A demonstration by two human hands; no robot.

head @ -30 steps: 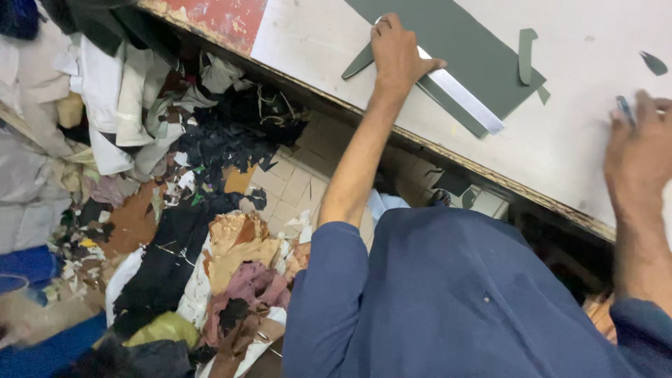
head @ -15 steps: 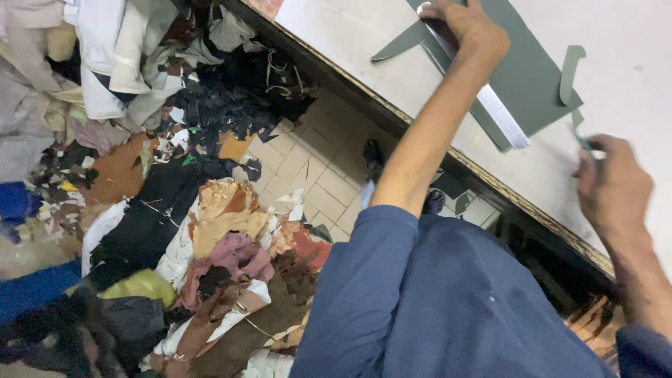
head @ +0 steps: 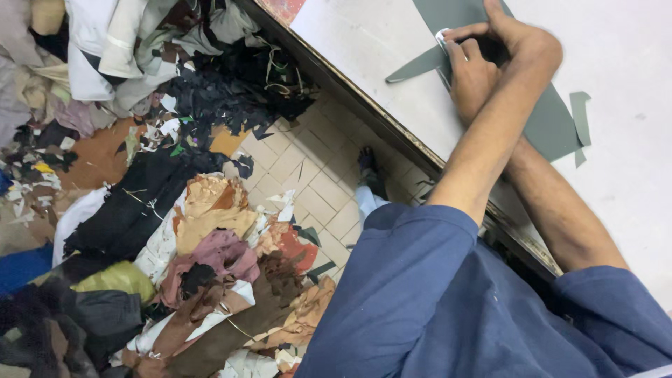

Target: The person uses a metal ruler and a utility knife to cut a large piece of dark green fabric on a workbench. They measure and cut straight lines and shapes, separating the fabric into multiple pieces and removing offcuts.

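Grey sheet (head: 553, 126) cut by top edge; small tool (head: 442, 36) mostly hidden (under hands).

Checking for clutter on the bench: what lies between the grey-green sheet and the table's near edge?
Head view: bare whitish tabletop between the grey-green sheet and the worn table edge, crossed only by the sheet's narrow pointed strip.

A heap of leather scraps (head: 175, 231), perhaps with cloth among them, covers the tiled floor (head: 308, 175).

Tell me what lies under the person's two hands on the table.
A grey-green sheet lies flat on the white table. The left hand crosses over the right hand, which holds a small metal tool. The sheet's middle is covered.
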